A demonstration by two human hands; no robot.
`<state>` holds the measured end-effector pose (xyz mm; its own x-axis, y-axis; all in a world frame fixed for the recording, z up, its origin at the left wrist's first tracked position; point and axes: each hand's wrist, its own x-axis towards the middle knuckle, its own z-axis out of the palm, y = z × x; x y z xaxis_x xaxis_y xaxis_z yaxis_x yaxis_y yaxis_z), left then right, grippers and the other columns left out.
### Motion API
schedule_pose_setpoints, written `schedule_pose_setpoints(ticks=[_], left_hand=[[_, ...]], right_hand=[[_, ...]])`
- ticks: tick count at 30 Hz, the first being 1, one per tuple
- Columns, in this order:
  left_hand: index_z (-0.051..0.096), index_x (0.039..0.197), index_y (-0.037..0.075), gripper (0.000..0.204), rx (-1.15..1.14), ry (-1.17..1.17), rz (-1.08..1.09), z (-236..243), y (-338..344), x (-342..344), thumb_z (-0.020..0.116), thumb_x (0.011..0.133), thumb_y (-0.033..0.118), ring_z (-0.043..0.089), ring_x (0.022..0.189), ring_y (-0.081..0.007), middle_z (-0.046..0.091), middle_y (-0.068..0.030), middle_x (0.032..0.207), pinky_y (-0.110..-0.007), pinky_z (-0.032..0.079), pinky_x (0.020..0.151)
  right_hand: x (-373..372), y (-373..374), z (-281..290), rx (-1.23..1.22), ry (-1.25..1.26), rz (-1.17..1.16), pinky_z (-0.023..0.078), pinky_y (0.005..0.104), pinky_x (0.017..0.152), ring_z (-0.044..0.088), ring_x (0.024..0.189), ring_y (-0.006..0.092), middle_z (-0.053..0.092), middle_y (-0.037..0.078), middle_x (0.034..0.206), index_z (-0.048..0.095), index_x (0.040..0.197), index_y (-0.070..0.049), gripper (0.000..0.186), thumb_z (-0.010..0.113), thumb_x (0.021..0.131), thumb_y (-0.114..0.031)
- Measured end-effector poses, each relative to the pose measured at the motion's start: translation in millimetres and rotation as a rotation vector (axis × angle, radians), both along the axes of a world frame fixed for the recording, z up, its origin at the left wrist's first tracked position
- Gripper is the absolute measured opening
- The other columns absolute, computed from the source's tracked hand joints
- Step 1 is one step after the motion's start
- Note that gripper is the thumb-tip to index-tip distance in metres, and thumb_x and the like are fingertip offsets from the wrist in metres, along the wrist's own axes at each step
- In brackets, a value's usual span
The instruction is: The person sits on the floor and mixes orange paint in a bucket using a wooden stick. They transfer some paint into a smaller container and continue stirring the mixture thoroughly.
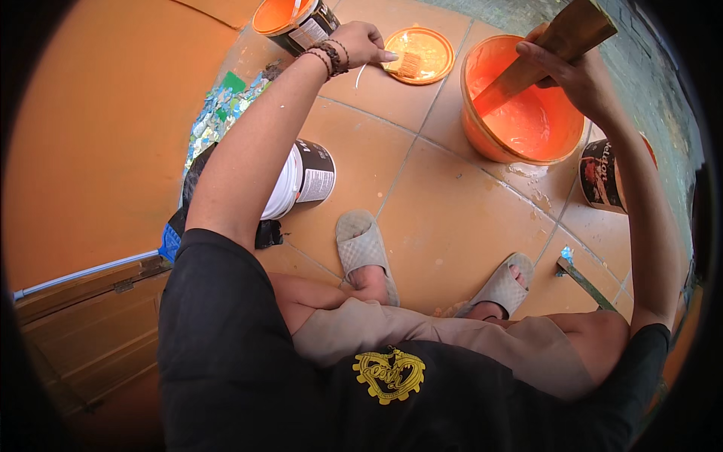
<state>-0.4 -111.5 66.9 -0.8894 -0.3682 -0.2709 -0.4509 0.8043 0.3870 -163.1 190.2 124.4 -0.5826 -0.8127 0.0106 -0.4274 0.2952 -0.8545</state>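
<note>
My left hand (pixel 355 47) reaches to the far side, thumb and fingers pinched at a paintbrush (pixel 409 66) with orange-coated bristles. The brush's bristles rest on a round lid (pixel 437 69) smeared with orange paint; my fingers hide most of its handle. My right hand (pixel 576 79) grips a flat wooden stick (pixel 576 30), which slants down to the left into an orange bucket (pixel 489 139). Wet orange paint (pixel 527 124) fills part of that bucket. The stick's lower end is at the paint by the bucket's left wall.
A black paint tub (pixel 301 34) with orange inside stands far left. A white-and-black tub (pixel 316 173) lies left of my feet, near paint flakes (pixel 218 113). At right are another dark tub (pixel 599 177) and a scraper (pixel 584 279). A blue-ended pole (pixel 90 271) lies along the orange wall (pixel 105 135).
</note>
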Motion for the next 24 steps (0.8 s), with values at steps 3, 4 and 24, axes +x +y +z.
schedule_pose_setpoints(ticks=[3, 4, 24], left_hand=[[0.066, 0.081, 0.002, 0.027, -0.074, 0.078, -0.012, 20.1, -26.8, 34.1, 0.074, 0.076, 0.027, 0.060, 0.068, -0.0164, 0.065, -0.0077, 0.074, -0.031, 0.049, 0.065], [0.066, 0.079, 0.002, 0.023, -0.053, 0.068, 0.028, 18.7, -32.8, 31.8, 0.074, 0.076, 0.024, 0.059, 0.066, -0.0156, 0.065, -0.0073, 0.073, -0.031, 0.048, 0.064], [0.037, 0.130, 0.003, 0.095, -0.324, -0.038, -0.174, 48.0, 32.7, 241.0, 0.081, 0.058, 0.049, 0.037, 0.127, -0.0411, 0.030, -0.0253, 0.142, -0.046, 0.032, 0.103]], right_hand=[[-28.6, 38.4, -0.7, 0.155, -0.043, 0.030, 0.055, 0.0296, 0.070, 0.064, 0.089, 0.0179, 0.063, 0.007, 0.098, 0.055, 0.112, -0.006, 0.046, 0.064, 0.085, -0.041], [-49.8, 58.4, 2.0, 0.258, -0.042, 0.003, 0.055, 0.0304, 0.074, 0.062, 0.096, 0.0207, 0.061, 0.008, 0.102, 0.052, 0.119, -0.006, 0.053, 0.064, 0.084, -0.044], [-18.5, 43.0, 35.3, 0.112, -0.077, -0.179, 0.058, 0.0297, 0.056, 0.067, 0.070, 0.0224, 0.063, 0.013, 0.081, 0.057, 0.096, 0.003, 0.028, 0.068, 0.084, -0.020]])
